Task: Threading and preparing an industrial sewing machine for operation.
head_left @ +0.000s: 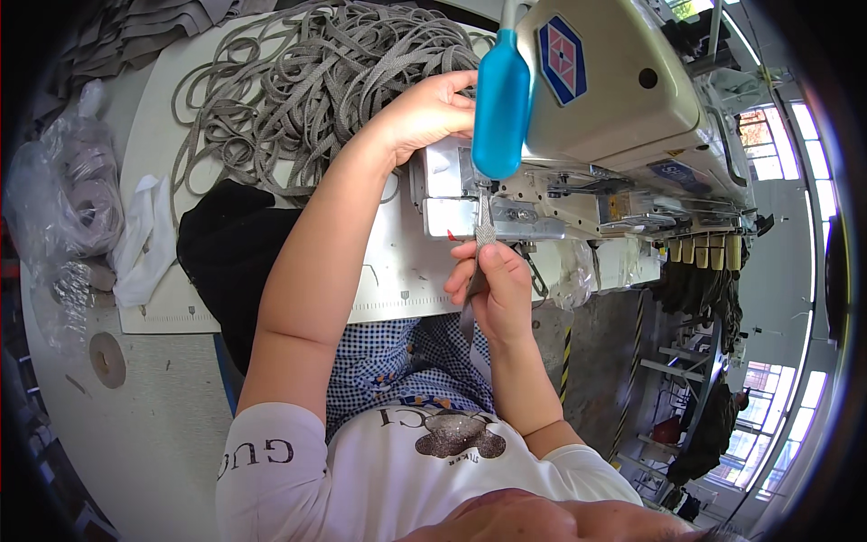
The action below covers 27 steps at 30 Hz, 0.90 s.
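Observation:
A flat grey woven strap (485,237) runs down from the metal work plate of the sewing machine (623,99). My right hand (502,287) is closed around it just in front of the plate, thumb on top, and the strap's tail hangs below the hand towards my lap. My left hand (424,113) reaches over beside the machine's metal block (442,176). Its fingers look partly stretched, but their tips are hidden behind a blue rounded cylinder (501,108), so what they touch does not show. A small red piece (452,235) lies by the plate's edge.
A large tangled heap of grey strap (316,81) covers the back of the white table (379,294). To the left are black cloth (230,239), white cloth (144,244), a clear plastic bag (72,190) and a flat round roll (107,359). Folded grey fabric (135,36) lies behind.

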Available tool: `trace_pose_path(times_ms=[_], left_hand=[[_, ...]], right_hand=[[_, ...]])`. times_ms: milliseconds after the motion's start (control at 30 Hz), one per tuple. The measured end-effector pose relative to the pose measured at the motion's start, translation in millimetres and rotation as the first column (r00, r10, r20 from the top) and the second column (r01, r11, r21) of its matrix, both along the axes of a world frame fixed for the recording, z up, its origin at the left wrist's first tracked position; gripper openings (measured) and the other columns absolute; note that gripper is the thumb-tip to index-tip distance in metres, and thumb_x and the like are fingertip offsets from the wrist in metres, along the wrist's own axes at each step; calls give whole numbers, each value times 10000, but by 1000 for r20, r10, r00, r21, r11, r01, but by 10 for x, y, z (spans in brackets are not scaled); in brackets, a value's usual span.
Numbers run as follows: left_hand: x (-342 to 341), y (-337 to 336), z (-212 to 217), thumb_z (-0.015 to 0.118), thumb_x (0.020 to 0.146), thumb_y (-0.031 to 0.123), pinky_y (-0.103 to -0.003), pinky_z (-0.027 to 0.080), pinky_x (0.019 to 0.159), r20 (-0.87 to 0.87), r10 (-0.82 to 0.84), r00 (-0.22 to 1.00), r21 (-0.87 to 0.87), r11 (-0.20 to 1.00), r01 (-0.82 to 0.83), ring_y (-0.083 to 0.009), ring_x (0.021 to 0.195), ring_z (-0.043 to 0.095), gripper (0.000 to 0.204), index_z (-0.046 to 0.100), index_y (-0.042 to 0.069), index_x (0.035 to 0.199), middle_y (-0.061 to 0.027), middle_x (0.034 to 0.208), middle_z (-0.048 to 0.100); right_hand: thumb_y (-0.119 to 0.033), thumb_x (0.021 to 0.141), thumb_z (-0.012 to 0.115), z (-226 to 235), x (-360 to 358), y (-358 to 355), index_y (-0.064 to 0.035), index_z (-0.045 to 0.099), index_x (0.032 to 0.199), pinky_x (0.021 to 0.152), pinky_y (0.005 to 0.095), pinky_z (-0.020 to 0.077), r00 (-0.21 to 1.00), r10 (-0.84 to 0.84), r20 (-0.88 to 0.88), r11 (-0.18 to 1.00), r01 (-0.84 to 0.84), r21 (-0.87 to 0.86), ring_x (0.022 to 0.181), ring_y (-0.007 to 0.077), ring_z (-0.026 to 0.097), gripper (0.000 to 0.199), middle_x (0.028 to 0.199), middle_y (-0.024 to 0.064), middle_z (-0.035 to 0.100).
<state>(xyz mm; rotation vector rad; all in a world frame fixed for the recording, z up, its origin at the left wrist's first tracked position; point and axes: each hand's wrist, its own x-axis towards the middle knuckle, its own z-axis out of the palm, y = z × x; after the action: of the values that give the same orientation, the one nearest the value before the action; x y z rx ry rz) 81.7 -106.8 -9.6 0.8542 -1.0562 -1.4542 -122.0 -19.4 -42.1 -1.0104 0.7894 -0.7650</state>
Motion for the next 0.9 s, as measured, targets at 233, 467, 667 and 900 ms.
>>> trace_pose_path(times_ms=[233, 467, 667, 900], left_hand=[[15, -48, -46, 643, 757, 101, -250, 487, 781, -8, -36, 999, -14, 999, 36, -142, 808, 633, 687, 302, -38, 1338, -136, 955, 647], [19, -108, -109, 657, 745, 101, -248, 486, 775, 22, -62, 998, -18, 998, 62, -143, 811, 630, 740, 264, -52, 1354, -140, 955, 643], [20, -128, -145, 657, 746, 102, -250, 486, 776, 24, -55, 998, -36, 998, 56, -143, 818, 627, 745, 258, -49, 1358, -146, 958, 641], [22, -107, -113, 657, 743, 91, -247, 485, 776, 26, -63, 998, -24, 998, 63, -139, 821, 624, 746, 258, -41, 1360, -144, 964, 642]], right_hand=[[-247, 951, 403, -5, -1, -1, 42, 573, 948, 475, 220, 409, 1000, -5, -3, 999, 5, -34, 459, 123, 489, 335, 614, 116, 590], [-245, 956, 397, -23, 23, 24, 35, 571, 960, 462, 210, 387, 999, -33, -22, 998, 32, -50, 463, 108, 469, 330, 610, 102, 578], [-243, 957, 397, -39, 16, 18, 35, 570, 962, 462, 208, 384, 999, -29, -26, 997, 27, -69, 462, 107, 464, 328, 611, 102, 578], [-248, 955, 407, -30, 16, 26, 33, 571, 961, 465, 207, 377, 999, -37, -23, 998, 35, -54, 461, 103, 456, 325, 592, 90, 567]])
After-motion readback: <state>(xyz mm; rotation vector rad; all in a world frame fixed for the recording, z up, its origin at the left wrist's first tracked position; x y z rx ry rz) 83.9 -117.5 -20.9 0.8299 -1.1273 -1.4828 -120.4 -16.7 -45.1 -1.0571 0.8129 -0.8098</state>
